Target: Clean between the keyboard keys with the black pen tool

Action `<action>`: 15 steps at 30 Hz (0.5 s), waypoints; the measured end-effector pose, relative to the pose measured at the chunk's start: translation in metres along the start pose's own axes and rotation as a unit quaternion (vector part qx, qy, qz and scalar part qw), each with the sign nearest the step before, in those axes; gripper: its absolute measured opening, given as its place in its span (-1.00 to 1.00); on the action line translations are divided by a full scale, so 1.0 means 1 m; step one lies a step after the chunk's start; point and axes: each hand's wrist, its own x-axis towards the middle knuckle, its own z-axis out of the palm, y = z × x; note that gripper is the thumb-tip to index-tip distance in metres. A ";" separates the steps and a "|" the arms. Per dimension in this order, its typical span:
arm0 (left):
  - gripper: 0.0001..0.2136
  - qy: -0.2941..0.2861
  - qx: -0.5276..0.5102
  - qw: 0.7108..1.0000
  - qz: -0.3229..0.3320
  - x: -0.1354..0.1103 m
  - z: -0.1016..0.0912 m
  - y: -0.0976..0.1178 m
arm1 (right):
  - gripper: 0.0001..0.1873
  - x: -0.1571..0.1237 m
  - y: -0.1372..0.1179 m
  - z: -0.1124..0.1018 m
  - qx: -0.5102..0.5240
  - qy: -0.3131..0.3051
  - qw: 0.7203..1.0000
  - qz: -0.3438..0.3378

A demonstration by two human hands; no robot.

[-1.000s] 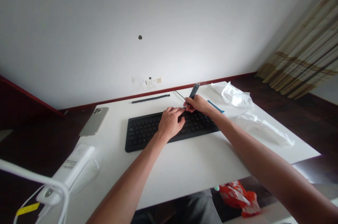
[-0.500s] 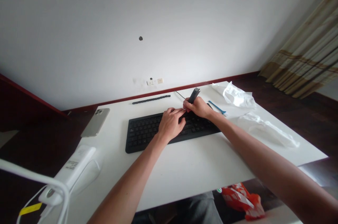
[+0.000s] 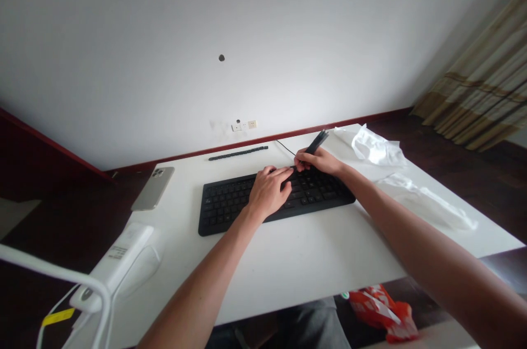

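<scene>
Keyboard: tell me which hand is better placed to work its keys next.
Left, probably: the left hand rests empty on the keyboard, while the right hand is occupied gripping a dark tool.

A white tabletop is seen from above, with a black keyboard laid near its centre and a thin black cable running behind it. A long, narrow black strip is placed along the far edge, a smartphone is laid face down at the left, and a white boxy device rests at the near left corner. Crumpled white plastic wrap and a flatter white plastic sheet are spread across the right side.
</scene>
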 end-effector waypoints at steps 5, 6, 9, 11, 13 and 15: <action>-0.60 0.003 -0.005 1.000 0.000 0.001 0.000 0.000 | -0.60 0.001 0.002 0.000 0.002 0.015 1.000 -0.011; -0.61 0.007 -0.007 1.000 0.001 0.001 0.000 0.000 | -0.60 0.001 0.002 0.001 0.000 0.028 1.000 -0.013; -0.53 0.035 -0.018 0.999 0.004 0.001 0.000 -0.001 | -0.64 0.002 0.003 0.006 0.004 0.103 0.995 -0.017; -0.42 0.062 -0.020 0.998 0.008 0.001 0.000 0.000 | -0.66 0.002 0.000 0.012 -0.007 0.140 0.989 -0.039; -0.30 0.085 -0.020 0.996 0.018 0.001 0.000 0.002 | -0.65 -0.001 -0.007 0.023 -0.025 0.140 0.987 -0.071; -0.21 0.102 -0.032 0.994 0.030 0.000 0.000 0.003 | -0.63 -0.004 -0.017 0.037 -0.032 0.116 0.988 -0.094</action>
